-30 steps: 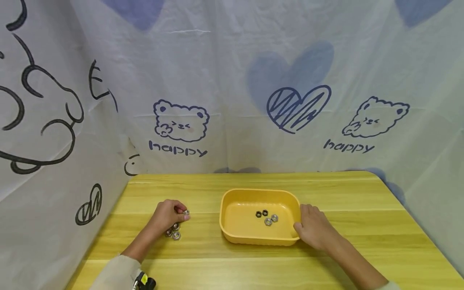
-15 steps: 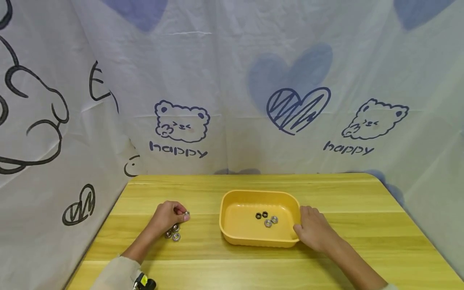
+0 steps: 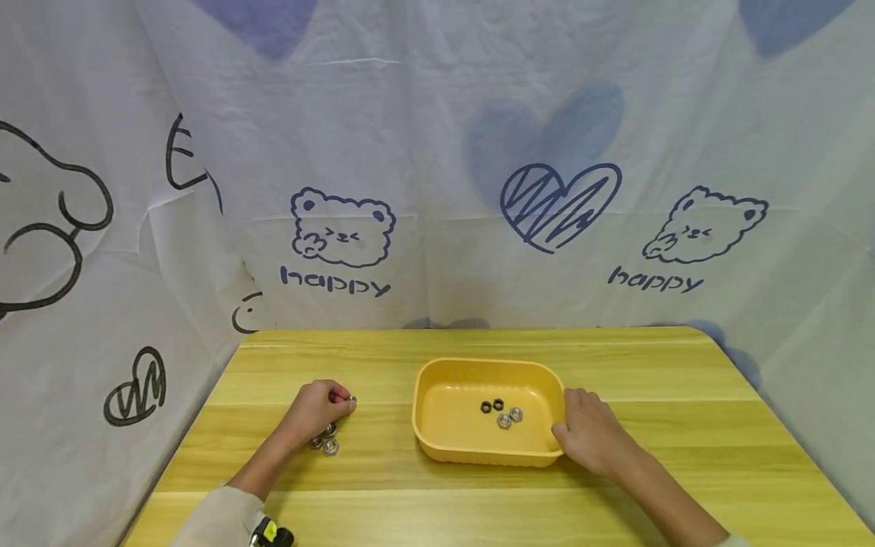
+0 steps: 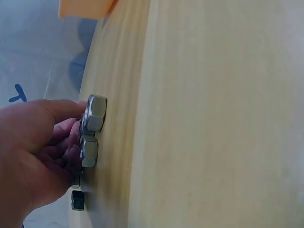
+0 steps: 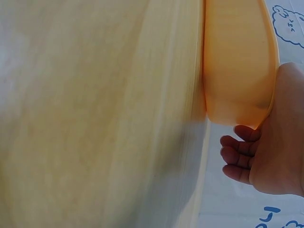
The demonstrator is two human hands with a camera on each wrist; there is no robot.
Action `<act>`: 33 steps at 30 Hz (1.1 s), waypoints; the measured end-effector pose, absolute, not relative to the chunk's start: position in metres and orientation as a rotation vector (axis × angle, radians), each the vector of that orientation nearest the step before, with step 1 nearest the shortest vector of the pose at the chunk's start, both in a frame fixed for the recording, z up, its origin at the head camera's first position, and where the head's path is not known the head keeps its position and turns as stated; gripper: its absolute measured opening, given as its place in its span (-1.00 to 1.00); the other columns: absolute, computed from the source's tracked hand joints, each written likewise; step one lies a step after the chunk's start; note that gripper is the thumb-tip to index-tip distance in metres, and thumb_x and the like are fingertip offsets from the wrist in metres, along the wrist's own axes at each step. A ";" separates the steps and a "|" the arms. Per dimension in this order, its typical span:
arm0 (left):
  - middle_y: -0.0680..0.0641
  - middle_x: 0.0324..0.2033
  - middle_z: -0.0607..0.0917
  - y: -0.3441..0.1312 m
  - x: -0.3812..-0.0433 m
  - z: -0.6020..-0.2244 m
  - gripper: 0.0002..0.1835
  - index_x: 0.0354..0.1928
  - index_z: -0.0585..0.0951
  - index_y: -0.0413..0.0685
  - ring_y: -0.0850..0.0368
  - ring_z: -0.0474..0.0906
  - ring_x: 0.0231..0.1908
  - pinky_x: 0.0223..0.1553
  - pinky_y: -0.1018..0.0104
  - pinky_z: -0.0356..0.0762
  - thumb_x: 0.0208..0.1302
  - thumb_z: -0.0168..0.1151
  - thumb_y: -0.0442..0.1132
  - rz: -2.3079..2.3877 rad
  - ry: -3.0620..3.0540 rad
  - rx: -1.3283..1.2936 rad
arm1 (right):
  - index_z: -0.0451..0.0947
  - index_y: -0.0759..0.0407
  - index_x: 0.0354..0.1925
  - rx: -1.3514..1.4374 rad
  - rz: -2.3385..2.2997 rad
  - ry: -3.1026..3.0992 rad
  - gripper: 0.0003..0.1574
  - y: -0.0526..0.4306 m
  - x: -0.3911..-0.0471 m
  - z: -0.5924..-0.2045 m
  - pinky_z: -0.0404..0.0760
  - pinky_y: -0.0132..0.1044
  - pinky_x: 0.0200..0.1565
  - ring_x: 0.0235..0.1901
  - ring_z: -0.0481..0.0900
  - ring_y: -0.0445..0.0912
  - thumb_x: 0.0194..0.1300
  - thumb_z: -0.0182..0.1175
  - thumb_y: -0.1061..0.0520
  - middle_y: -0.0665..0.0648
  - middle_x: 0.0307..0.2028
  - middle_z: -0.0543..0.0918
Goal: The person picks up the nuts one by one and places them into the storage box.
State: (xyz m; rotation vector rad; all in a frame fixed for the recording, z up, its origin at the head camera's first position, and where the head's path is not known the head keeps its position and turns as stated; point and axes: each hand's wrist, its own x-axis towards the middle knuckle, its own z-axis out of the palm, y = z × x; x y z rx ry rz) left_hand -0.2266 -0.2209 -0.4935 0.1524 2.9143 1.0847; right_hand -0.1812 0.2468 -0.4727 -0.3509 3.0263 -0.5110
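Nut pinched in left hand; tray gripped by right

A small nut (image 3: 352,399) was found at the fingertips of the left hand (image 3: 314,409), pinched between thumb and finger, over the left part of the table (image 3: 410,501). Most of it was covered by the fingers; whether it touched the tabletop could not be told.

Just beside that hand, on the wrist side, lay a cluster of loose nuts (image 3: 331,447), silver in colour. The left wrist view also showed a black nut (image 4: 78,200) near the hand.

To the right, well apart from the cluster, stood a yellow tray (image 3: 444,425), upright on the table. It contained two black nuts (image 3: 486,407) and two larger silver nuts (image 3: 503,421), grouped near one another on its floor.

The right hand (image 3: 593,430) gripped the tray's right end, its thumb at the rim.

A pale sleeve (image 3: 222,516) covered the left forearm, with a black-and-yellow device (image 3: 272,532) beside it. Behind the table hung a white cloth (image 3: 437,251) bearing hearts, bear faces and the word "happy".
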 end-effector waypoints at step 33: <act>-0.08 -0.21 0.84 -0.205 -0.233 -0.490 -0.76 -0.12 0.78 -0.15 0.19 0.71 -0.23 -0.26 0.46 0.63 0.23 0.51 -0.20 1.412 2.794 0.115 | 0.34 0.53 0.23 -0.341 -0.492 3.015 -0.38 0.247 -0.181 -0.467 0.45 0.09 0.05 -0.04 0.45 0.12 0.40 0.02 0.07 0.31 -0.01 0.53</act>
